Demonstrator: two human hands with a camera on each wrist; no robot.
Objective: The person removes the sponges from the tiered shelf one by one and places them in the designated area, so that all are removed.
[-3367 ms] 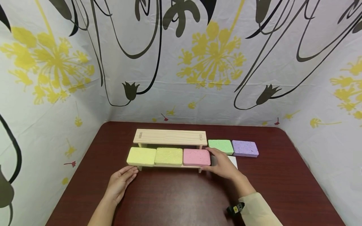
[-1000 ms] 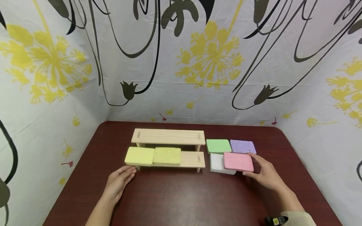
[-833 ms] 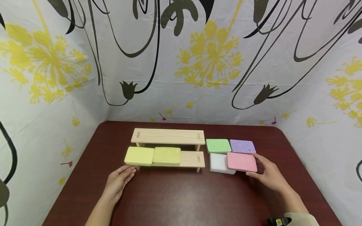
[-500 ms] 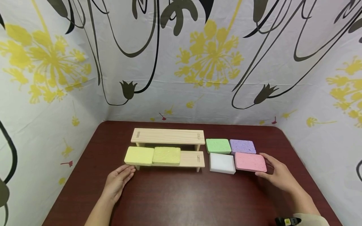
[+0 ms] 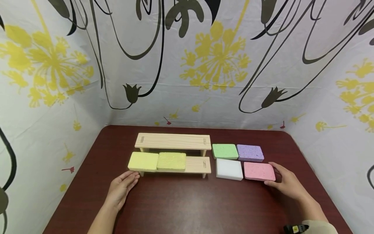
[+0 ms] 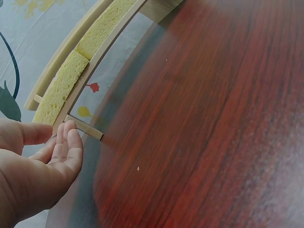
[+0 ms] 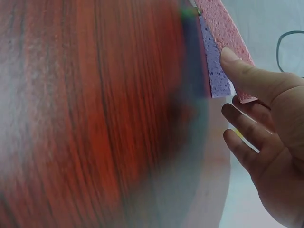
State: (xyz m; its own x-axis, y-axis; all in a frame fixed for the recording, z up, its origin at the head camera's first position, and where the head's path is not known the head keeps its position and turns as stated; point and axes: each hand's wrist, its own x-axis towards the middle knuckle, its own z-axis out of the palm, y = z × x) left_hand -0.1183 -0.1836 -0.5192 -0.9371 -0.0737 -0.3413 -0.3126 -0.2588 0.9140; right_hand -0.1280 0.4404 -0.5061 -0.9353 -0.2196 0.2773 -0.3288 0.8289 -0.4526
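Note:
My right hand [image 5: 289, 182] pinches the right end of a pink sponge [image 5: 259, 171], thumb on the near edge and fingers on the far edge. In the right wrist view the same pink sponge [image 7: 225, 33] lies between thumb and index finger. At the left end of the front wooden stand [image 5: 197, 164], my left hand [image 5: 121, 190] grips the corner beside its leg [image 6: 85, 127]. Two yellow sponges, a left one [image 5: 143, 161] and a right one [image 5: 171, 161], lie side by side on that stand, leaving its right third bare.
Behind stands a taller wooden stand [image 5: 172, 141] with a bare top. Right of the stands, a green sponge [image 5: 225, 151], a purple sponge [image 5: 250, 152] and a white block [image 5: 229, 169] lie on the dark red table [image 5: 181, 201]. Patterned cloth [image 5: 175, 65] hangs around the table's back and sides.
My right hand has lifted the pink sponge off the front stand, carried it right past the white block and lowered it to the table. My left hand has stayed at the stand's end.

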